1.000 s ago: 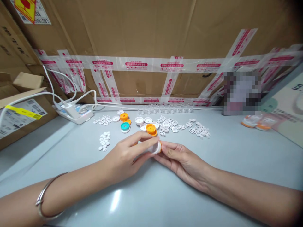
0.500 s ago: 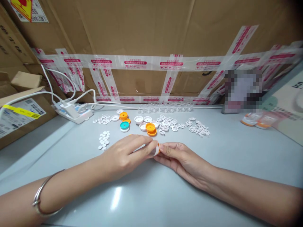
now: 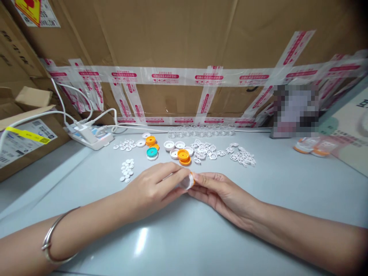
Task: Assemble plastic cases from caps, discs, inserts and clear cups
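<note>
Between my two hands, just above the table, is a small clear plastic cup (image 3: 186, 183) lying on its side, with a white and orange cap at its right end. My left hand (image 3: 155, 186) wraps its fingers round the clear part and hides much of it. With thumb and fingers, my right hand (image 3: 214, 188) grips the orange cap (image 3: 193, 178). Behind the hands lie orange round caps (image 3: 183, 155), white round caps (image 3: 169, 145) and a teal cap (image 3: 151, 152) on a white one. White lattice pieces (image 3: 204, 148) spread to their right.
Small white discs (image 3: 127, 170) lie left of the caps. Clear cups (image 3: 201, 131) line the back, before a big taped carton (image 3: 184, 99). A power strip (image 3: 90, 136) with cables stands at the left. Two orange-bottomed clear containers (image 3: 320, 147) stand at the right.
The fingers of my left hand have shifted slightly on the cup, so more of its clear wall and white ring shows. My right hand keeps its grip on the cap.
</note>
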The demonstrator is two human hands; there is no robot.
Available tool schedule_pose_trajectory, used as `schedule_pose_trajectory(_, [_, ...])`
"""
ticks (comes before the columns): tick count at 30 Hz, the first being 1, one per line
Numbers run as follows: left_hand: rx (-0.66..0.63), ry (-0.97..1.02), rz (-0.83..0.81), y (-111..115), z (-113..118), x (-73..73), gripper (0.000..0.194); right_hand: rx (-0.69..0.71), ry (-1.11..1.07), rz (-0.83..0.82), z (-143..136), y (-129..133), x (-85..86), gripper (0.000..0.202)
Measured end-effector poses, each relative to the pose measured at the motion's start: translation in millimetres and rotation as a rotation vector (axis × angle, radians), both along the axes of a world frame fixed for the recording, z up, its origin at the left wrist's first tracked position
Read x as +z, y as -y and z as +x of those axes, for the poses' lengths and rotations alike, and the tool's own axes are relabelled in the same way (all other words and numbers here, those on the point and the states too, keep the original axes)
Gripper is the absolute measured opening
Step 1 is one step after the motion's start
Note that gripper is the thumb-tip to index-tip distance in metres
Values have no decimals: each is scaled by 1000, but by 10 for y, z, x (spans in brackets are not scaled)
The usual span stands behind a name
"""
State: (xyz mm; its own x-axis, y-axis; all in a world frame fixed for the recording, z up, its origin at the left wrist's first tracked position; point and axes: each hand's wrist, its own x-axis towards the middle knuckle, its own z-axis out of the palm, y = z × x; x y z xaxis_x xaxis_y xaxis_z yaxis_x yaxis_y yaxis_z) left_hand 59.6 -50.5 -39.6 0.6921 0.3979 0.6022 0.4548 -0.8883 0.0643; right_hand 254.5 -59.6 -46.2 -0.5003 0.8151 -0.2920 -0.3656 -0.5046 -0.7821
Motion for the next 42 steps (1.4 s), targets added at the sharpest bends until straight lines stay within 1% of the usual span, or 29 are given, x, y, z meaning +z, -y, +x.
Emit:
schedule_pose_trajectory(6, [-25,60,-191,-10,12,1,28,9,-6,3,10,4,-19,18])
schedule_pose_trajectory(12, [-77,109,-383,-22,-12,17,32,15,50,-54,2,7,14,18])
schedule_pose_trajectory(17, [-30,180,-568,-54,-23,58,28,61,88,-60,-10,15,70,26])
schedule_pose_trajectory(20, [-26,222,-592,-72,-8,27,25,92,97,-61,-7,14,84,31])
schedule_pose_trajectory(23, [-48,263,-584,-67,6,-10,30,115,119,-42,-2,11,83,31])
schedule_pose_trajectory(26, [-83,302,-616,-63,5,-7,34,95,130,-62,5,4,83,28])
schedule_pose_trajectory(29, [-102,322,-713,-80,-2,30,24,73,109,-81,15,-5,86,27])
schedule_pose_trajectory(35, [-49,341,-895,-84,27,74,24,61,88,-73,8,-7,81,23])
schedule_pose_trajectory(39, [-38,324,-918,-57,41,87,24,58,106,-71,-4,-10,81,23])
schedule_pose_trajectory(42, [-21,335,-934,-60,37,80,22,44,104,-105,2,-16,81,26])
